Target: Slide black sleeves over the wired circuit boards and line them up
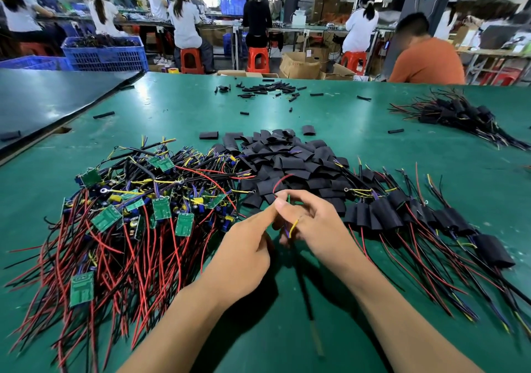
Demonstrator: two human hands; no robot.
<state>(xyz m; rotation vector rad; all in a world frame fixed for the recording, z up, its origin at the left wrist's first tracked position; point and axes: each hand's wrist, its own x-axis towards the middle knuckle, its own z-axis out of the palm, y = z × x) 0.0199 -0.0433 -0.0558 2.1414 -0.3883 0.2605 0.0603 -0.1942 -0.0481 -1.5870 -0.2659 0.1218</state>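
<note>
Wired circuit board leads (293,227) were pinched by the fingers (301,201) of the left hand (247,254) and right hand (319,229), just before the black sleeves (290,165) heap. Bunching the leads straight should ease threading. Bare boards (161,208) lay left of that heap, sleeved ones (385,214) right.

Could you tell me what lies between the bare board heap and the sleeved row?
Head view shows the loose black sleeves pile, the left hand and right hand.
</note>
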